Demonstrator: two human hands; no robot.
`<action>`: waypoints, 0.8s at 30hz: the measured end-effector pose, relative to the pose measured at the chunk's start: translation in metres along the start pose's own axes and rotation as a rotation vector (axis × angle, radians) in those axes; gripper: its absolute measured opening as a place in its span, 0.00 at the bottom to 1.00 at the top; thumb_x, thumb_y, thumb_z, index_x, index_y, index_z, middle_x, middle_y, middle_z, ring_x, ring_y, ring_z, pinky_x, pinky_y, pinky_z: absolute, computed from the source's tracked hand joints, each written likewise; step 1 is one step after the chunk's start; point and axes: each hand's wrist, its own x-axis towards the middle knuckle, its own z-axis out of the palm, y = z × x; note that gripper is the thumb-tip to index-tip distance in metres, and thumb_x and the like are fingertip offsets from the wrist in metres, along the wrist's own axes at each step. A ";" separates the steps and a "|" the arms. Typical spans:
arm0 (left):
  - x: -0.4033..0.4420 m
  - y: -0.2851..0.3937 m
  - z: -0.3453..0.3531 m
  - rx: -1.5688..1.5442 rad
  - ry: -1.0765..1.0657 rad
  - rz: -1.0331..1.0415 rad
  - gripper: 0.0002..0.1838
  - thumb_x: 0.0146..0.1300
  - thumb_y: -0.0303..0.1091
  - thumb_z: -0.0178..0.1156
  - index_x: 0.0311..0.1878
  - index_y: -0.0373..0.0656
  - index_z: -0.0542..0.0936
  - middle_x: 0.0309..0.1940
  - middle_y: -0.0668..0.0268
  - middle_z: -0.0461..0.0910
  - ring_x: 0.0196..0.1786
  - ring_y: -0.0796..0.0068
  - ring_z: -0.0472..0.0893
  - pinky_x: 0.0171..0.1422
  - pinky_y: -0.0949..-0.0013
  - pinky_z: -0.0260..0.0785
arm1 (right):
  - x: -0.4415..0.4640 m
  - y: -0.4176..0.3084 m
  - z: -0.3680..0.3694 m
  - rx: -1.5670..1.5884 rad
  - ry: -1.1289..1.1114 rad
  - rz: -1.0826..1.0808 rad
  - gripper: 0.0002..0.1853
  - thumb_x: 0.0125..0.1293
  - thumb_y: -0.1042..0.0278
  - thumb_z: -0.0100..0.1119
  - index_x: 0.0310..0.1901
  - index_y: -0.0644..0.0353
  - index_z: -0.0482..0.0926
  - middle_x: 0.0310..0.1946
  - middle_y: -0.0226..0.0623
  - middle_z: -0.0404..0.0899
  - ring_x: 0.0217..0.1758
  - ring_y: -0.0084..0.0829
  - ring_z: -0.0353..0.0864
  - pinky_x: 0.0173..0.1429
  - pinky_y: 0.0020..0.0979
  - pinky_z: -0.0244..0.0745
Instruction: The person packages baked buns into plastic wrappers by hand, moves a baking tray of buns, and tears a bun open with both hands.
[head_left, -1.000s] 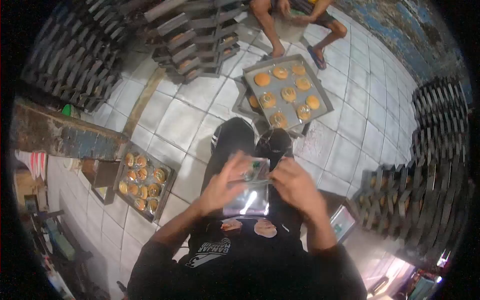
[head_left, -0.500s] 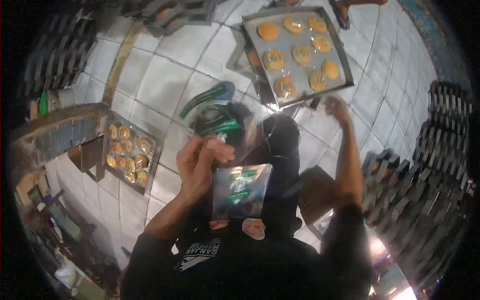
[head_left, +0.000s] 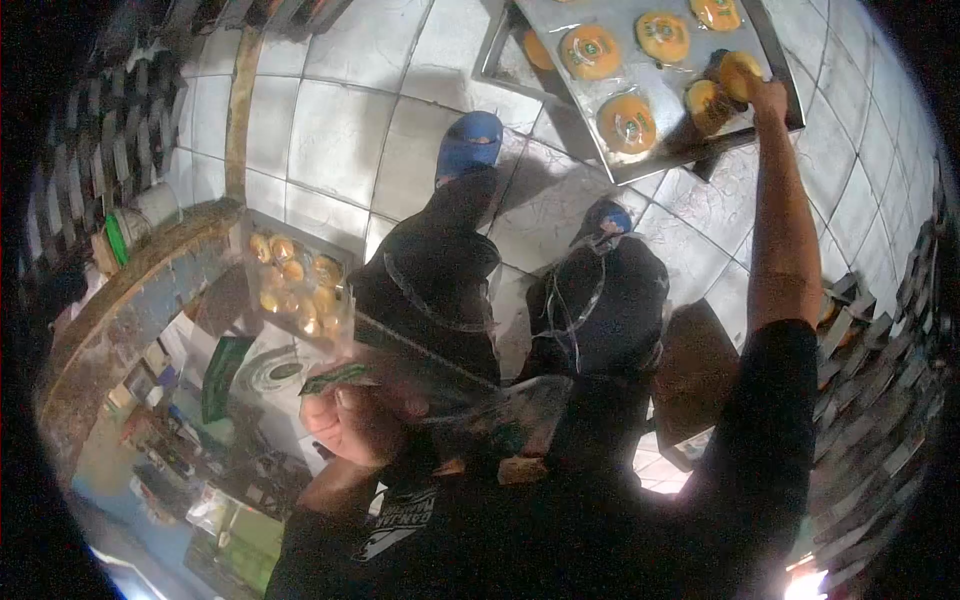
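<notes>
My left hand [head_left: 350, 425] is closed on a clear plastic bag with green print [head_left: 275, 370], held above my lap at the left. Another clear bag [head_left: 530, 410] lies across my lap. My right arm reaches to the upper right, where my right hand [head_left: 768, 98] grips a round bun [head_left: 741, 76] at the near right part of a metal tray [head_left: 790, 95]. Several round buns in clear wrappers, such as one bun [head_left: 627, 124], rest on that tray. A darker bun [head_left: 706, 106] lies in shadow right beside the gripped one.
A second tray with several wrapped buns [head_left: 300, 285] sits on the tiled floor at the left, next to a low wall [head_left: 130, 300]. Stacked dark racks [head_left: 880, 370] stand at the right. A brown box [head_left: 695, 370] is beside my right knee.
My right hand has moved from my lap to the upper tray and taken hold of a bun. My left hand has moved left with the printed bag. The view has tilted and shifted.
</notes>
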 end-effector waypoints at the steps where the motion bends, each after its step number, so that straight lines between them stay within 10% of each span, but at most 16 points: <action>1: 0.001 0.002 0.003 -0.045 0.008 -0.010 0.14 0.78 0.40 0.58 0.45 0.37 0.78 0.34 0.59 0.85 0.31 0.69 0.83 0.32 0.68 0.76 | 0.011 0.010 0.020 -0.224 0.084 -0.187 0.32 0.69 0.38 0.60 0.48 0.68 0.83 0.38 0.54 0.85 0.39 0.44 0.87 0.41 0.48 0.78; 4: 0.001 -0.005 -0.001 0.043 -0.048 0.028 0.14 0.79 0.38 0.53 0.48 0.35 0.77 0.31 0.56 0.85 0.25 0.71 0.81 0.25 0.70 0.73 | -0.074 -0.034 0.010 -0.012 0.050 -0.361 0.29 0.59 0.53 0.74 0.56 0.64 0.79 0.47 0.51 0.85 0.55 0.49 0.85 0.56 0.47 0.79; 6: 0.001 -0.002 0.008 0.077 -0.026 0.037 0.16 0.81 0.38 0.49 0.51 0.32 0.76 0.30 0.53 0.85 0.21 0.71 0.80 0.22 0.71 0.72 | -0.091 -0.030 0.008 0.328 -0.082 -0.537 0.25 0.64 0.65 0.72 0.62 0.56 0.78 0.49 0.33 0.84 0.53 0.27 0.83 0.52 0.34 0.81; 7: 0.001 0.007 0.015 0.027 0.036 -0.086 0.17 0.81 0.39 0.48 0.53 0.32 0.76 0.30 0.54 0.85 0.21 0.72 0.80 0.22 0.71 0.72 | -0.126 -0.053 -0.012 0.718 -0.327 -0.266 0.22 0.68 0.61 0.71 0.61 0.56 0.79 0.51 0.32 0.84 0.54 0.28 0.83 0.54 0.34 0.81; 15: 0.001 0.004 0.007 -0.387 -0.196 -0.042 0.19 0.81 0.46 0.48 0.56 0.37 0.75 0.51 0.48 0.84 0.47 0.63 0.87 0.46 0.64 0.81 | -0.430 -0.103 -0.139 1.610 -0.761 -0.269 0.27 0.73 0.65 0.64 0.69 0.65 0.69 0.64 0.38 0.77 0.68 0.34 0.76 0.73 0.43 0.73; 19: 0.013 0.018 -0.001 -0.725 -0.194 -0.319 0.11 0.77 0.39 0.57 0.52 0.41 0.76 0.56 0.49 0.83 0.59 0.57 0.83 0.58 0.53 0.80 | -0.591 -0.166 -0.199 1.021 -0.504 -0.512 0.35 0.62 0.67 0.75 0.68 0.64 0.71 0.58 0.40 0.82 0.61 0.34 0.82 0.68 0.38 0.75; 22: 0.011 0.025 0.012 -0.816 -0.151 -0.393 0.12 0.75 0.38 0.60 0.51 0.40 0.76 0.53 0.53 0.83 0.56 0.60 0.84 0.57 0.57 0.80 | -0.653 -0.162 -0.169 0.547 0.100 -1.307 0.22 0.52 0.79 0.72 0.51 0.62 0.82 0.53 0.48 0.80 0.59 0.46 0.81 0.63 0.40 0.78; 24: -0.001 0.041 0.017 -0.791 -0.217 -0.481 0.14 0.74 0.41 0.62 0.51 0.40 0.76 0.54 0.55 0.83 0.52 0.64 0.84 0.55 0.62 0.80 | -0.650 -0.142 -0.133 0.592 0.026 -1.257 0.21 0.49 0.83 0.70 0.48 0.59 0.82 0.53 0.47 0.79 0.58 0.48 0.81 0.60 0.43 0.80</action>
